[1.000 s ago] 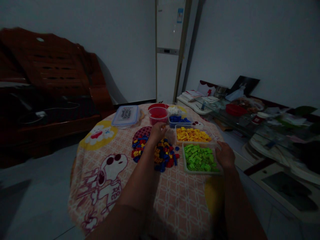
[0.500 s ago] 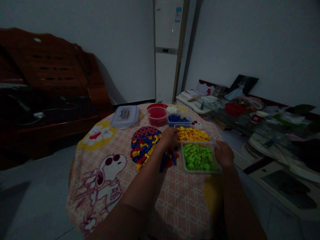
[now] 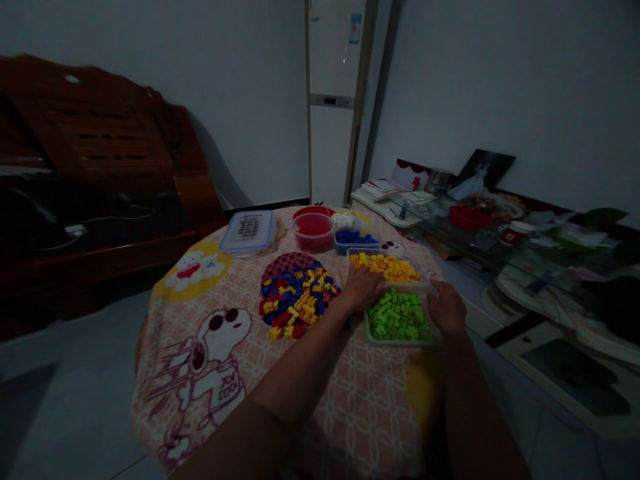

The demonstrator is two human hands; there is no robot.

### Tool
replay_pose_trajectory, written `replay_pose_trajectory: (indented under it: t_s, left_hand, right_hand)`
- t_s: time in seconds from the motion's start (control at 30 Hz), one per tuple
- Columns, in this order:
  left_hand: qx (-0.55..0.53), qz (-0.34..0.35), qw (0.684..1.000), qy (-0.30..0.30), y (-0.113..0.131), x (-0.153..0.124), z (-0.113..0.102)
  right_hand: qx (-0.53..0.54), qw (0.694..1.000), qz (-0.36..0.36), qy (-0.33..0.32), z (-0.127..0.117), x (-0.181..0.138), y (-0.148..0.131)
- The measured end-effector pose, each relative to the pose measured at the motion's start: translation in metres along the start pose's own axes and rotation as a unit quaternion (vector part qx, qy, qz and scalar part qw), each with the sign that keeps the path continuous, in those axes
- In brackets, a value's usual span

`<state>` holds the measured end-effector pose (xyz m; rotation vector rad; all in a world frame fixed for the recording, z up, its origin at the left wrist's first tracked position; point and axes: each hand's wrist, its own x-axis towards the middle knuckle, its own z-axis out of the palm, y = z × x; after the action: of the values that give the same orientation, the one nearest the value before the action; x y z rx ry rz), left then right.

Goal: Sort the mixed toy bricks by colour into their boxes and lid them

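Observation:
My left hand rests at the left edge of a clear tray of green bricks, fingers curled over its rim, and I cannot make out anything in them. My right hand grips the right rim of the same tray. A tray of yellow bricks lies just behind it. A loose heap of mixed blue, yellow and red bricks lies on the cloth left of my left hand.
A round table with a cartoon-dog cloth carries a red tub, a tray of blue bricks and a lidded box. A dark wooden bench stands at the left, a cluttered glass table at the right.
My left hand has swept from the back of the mixed heap rightward and nearer, to the green tray's left edge. My right hand has stayed on the tray's right rim.

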<state>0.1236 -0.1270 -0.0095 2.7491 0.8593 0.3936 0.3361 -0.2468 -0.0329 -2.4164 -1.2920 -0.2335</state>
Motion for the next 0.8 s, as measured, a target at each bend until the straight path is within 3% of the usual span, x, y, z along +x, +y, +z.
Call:
replay_pose_trajectory:
  t_s: [0.23, 0.37, 0.43, 0.6, 0.8]
  left_hand:
    - [-0.027, -0.005, 0.999, 0.023, -0.004, 0.005, -0.003]
    - [-0.064, -0.046, 0.993, 0.092, -0.030, 0.002, -0.026]
    - [-0.070, -0.105, 0.986, 0.105, -0.051, -0.005, -0.039]
    - [-0.025, -0.206, 0.975, 0.082, -0.095, -0.026, -0.057]
    - [0.016, -0.240, 0.971, 0.020, -0.109, -0.031, -0.046]
  right_hand:
    - [-0.007, 1.000, -0.003, 0.008, 0.002, 0.000, 0.001]
    - [-0.005, 1.000, -0.006, 0.016, 0.003, 0.001, 0.002]
    - [-0.006, 1.000, -0.006, 0.013, 0.003, 0.001, 0.003]
    - [0.001, 1.000, -0.004, 0.009, 0.002, 0.000, 0.002]
    - [0.010, 1.000, -0.010, 0.018, 0.004, 0.000, 0.004]
